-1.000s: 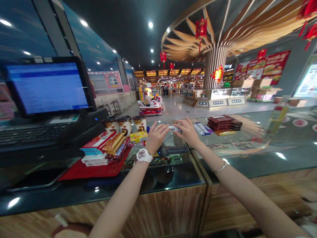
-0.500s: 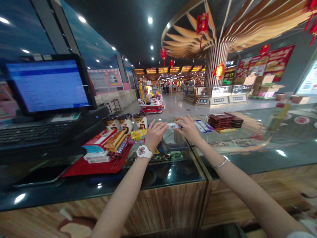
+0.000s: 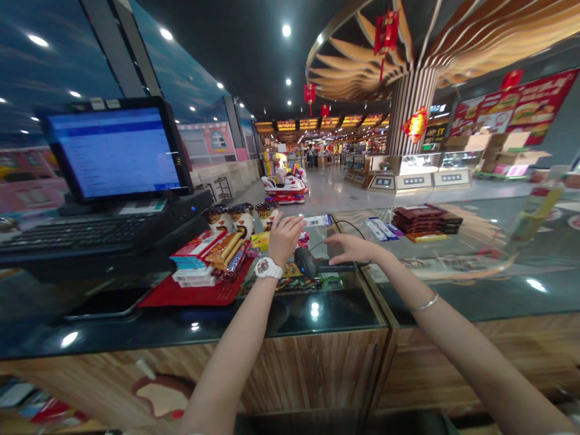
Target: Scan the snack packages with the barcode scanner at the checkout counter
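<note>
A slim white packet with a barcode [image 3: 318, 221] has its left end at the fingertips of my left hand [image 3: 285, 238], which wears a white watch. The packet's printed side faces up, above the glass counter. My right hand [image 3: 351, 246] is off the packet, fingers apart and holding nothing. It hovers over the handle of a black barcode scanner [image 3: 308, 263] lying on the counter; whether it touches the handle I cannot tell. Left of my left hand, several snack packs [image 3: 225, 249] and boxes [image 3: 194, 257] sit on a red mat [image 3: 188, 296], with lidded cups [image 3: 242, 220] behind.
At the left stand a monitor [image 3: 118, 151] and a keyboard [image 3: 86, 232], with a dark phone-like slab [image 3: 106, 302] in front. On the right-hand glass lie blue-white packets [image 3: 380, 229] and a stack of dark brown packs [image 3: 417, 219]. A thin cable [image 3: 356, 228] loops behind my right hand.
My right hand has let go of the packet and come down toward the scanner's handle. My left hand stays with the packet. The view has turned slightly left.
</note>
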`<state>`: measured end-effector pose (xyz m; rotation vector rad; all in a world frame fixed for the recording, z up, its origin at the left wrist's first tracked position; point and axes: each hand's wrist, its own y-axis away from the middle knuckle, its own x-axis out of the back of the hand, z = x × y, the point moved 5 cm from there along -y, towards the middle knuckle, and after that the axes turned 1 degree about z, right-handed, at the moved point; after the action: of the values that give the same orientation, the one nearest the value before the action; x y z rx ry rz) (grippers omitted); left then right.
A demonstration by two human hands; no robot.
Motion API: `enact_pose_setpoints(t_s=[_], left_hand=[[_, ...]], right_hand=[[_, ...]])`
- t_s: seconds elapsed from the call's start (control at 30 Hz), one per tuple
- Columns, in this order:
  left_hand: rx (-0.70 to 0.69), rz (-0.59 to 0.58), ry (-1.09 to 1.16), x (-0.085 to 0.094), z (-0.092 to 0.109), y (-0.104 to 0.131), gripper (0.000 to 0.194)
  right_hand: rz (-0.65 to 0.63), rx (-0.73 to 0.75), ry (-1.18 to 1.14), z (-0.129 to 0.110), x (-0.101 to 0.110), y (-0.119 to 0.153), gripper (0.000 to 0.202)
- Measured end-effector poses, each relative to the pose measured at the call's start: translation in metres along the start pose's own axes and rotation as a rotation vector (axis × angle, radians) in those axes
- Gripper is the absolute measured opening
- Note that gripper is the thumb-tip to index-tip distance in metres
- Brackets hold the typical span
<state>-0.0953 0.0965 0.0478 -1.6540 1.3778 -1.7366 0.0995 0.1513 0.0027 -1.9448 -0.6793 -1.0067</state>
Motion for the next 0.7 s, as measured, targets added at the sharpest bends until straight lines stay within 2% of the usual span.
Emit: enact_pose_setpoints(t_s=[0.13,0.33,0.53,0.7], left_hand=[[-0.008,-0.004,0.0,-0.002,-0.001,0.001,0.025],[-0.014,0.014,0.001,-0.003,-0.002,0.001,0.025],[-0.01,0.015,-0.006,-0.004,-0.003,0.002,0.024],[-0.008,0.016,-0.005,-0.003,-0.005,0.002,0.024]], right_hand=[[-0.116,0.006,-0.025,-0.007,-0.025,0.001,0.071],[-0.139,0.074,0.046,-0.017,-0.044,-0.004,0.064],[-0.153,0.002,0.071,-0.022,-0.048,-0.007,0.059],[-0.113,0.045,0.079,-0.027,-0.043,-0.007,0.045]])
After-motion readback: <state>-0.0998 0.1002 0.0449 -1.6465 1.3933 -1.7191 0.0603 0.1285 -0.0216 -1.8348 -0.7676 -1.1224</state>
